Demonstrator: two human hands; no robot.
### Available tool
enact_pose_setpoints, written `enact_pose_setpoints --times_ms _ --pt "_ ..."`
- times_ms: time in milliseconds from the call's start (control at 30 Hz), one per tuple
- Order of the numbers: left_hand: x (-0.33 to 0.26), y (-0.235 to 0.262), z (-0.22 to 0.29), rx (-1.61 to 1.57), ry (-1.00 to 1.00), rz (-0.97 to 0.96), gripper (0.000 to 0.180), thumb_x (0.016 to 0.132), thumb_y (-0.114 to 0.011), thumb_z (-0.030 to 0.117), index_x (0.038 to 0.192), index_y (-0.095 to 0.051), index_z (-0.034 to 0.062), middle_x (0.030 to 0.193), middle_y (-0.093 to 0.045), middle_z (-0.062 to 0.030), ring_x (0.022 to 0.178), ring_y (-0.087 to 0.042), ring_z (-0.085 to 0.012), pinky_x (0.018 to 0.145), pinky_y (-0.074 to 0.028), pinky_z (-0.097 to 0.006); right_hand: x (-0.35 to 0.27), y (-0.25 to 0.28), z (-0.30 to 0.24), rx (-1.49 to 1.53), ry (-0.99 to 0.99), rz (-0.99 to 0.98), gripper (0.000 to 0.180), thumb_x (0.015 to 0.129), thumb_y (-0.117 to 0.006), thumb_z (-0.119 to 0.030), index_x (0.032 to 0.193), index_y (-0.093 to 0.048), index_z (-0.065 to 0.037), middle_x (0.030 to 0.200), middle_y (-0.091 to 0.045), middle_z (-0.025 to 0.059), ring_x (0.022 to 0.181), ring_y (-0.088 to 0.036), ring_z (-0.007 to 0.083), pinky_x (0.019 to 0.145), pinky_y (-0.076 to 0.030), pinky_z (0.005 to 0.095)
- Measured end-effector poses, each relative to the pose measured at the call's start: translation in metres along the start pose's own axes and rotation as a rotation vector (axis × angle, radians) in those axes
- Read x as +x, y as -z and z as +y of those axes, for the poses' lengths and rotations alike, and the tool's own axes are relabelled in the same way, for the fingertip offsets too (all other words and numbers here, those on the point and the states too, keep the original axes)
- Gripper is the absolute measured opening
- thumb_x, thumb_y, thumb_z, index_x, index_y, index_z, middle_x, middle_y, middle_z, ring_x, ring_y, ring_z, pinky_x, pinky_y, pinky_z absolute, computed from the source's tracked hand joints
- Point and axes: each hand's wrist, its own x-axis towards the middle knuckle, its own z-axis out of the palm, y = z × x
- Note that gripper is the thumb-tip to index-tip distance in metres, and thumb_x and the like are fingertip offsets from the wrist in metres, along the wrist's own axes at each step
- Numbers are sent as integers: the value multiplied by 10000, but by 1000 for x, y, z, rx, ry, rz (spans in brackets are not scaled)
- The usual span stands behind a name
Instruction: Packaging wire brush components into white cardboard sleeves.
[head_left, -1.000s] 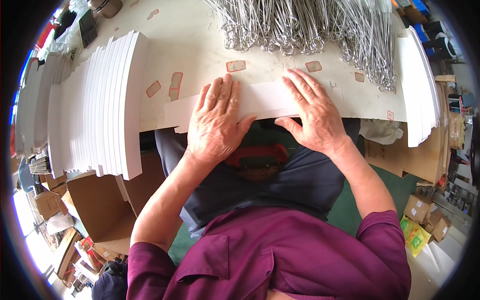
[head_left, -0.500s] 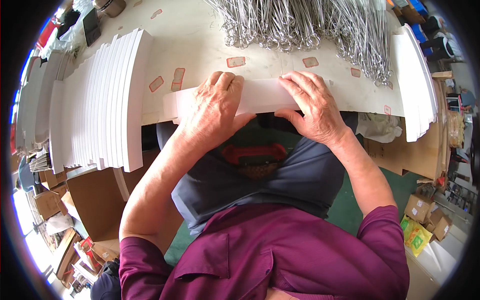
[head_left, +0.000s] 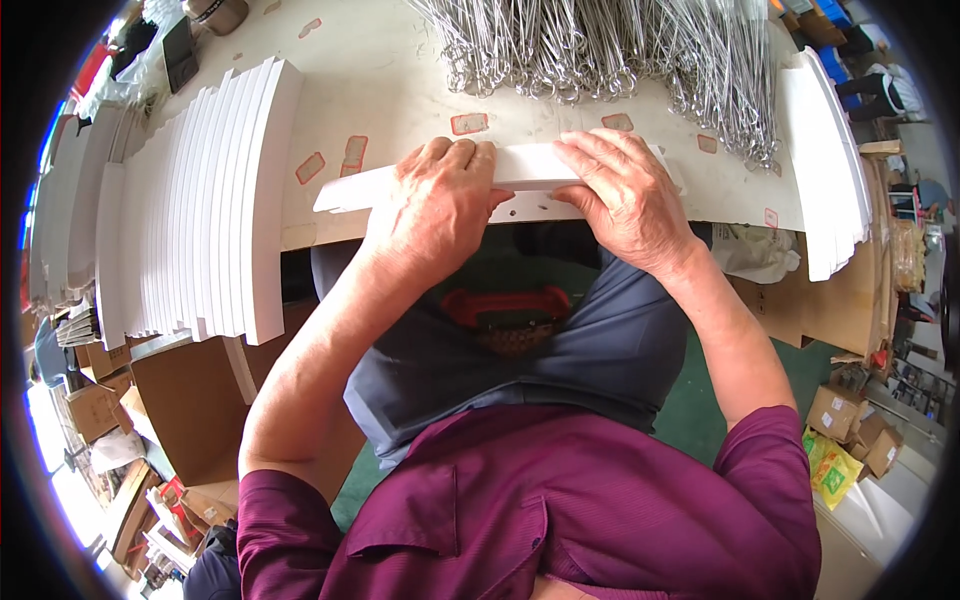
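Observation:
A long, narrow white cardboard box lies along the table's front edge, a raised lengthwise fold showing in it. My left hand grips its left part, fingers over the far side and thumb on the near side. On its right part my right hand is closed the same way. Between the thumbs, a lower white strip with small dark marks shows below the fold. The palms hide much of the box, and its left end sticks out beyond my left hand.
Several white narrow boxes stand in a row at the left. At the back of the table lies a heap of metal skewers with ring ends. White cardboard pieces are stacked at the right edge. An opened brown carton sits below left.
The white cardboard has gone from lying flatter to having a raised fold. Both thumbs have moved up and in against its near side.

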Motion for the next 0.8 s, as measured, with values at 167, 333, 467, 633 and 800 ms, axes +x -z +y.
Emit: enact_pose_setpoints --times_ms 167,333,467,633,800 --pt "-10 -13 7 79 -14 94 504 865 -790 233 1266 -639 -34 1177 -683 -161 1098 -649 -347 950 -532 -456 -7 -4 -7 -15 -4 -1 431 832 -821 -145 1239 -721 -45 1261 -679 87 1180 -627 294 1075 -478 447" --pt "-18 -21 7 39 -36 225 592 818 -822 195 1320 -631 -54 1234 -661 -173 1148 -631 -371 997 -523 -476 -13 -5 -11 -17 -23 11 446 839 -804 -134 1261 -706 -30 1285 -663 96 1218 -599 308 1105 -454 458" --pt "-18 -22 7 -15 -21 217 603 821 -822 207 1330 -633 -56 1255 -653 -190 1170 -620 -392 1011 -517 -489 -14 -3 -12 -19 -17 -15 441 857 -791 -140 1270 -696 -20 1317 -645 106 1241 -584 313 1106 -453 464" --pt "-26 -27 9 -33 -33 258 623 830 -825 242 1344 -630 -53 1312 -628 -208 1201 -601 -412 1052 -496 -511 -21 -3 -16 -7 -41 -77 481 906 -758 -212 1330 -656 -9 1376 -609 152 1297 -543 353 1124 -438 474" --pt "-32 -35 9 41 -44 209 719 835 -823 309 1417 -578 -34 1424 -581 -219 1292 -552 -415 1137 -424 -537 -31 -7 -24 -21 -70 -121 643 900 -770 -280 1437 -562 4 1461 -553 190 1375 -493 355 1164 -407 482"
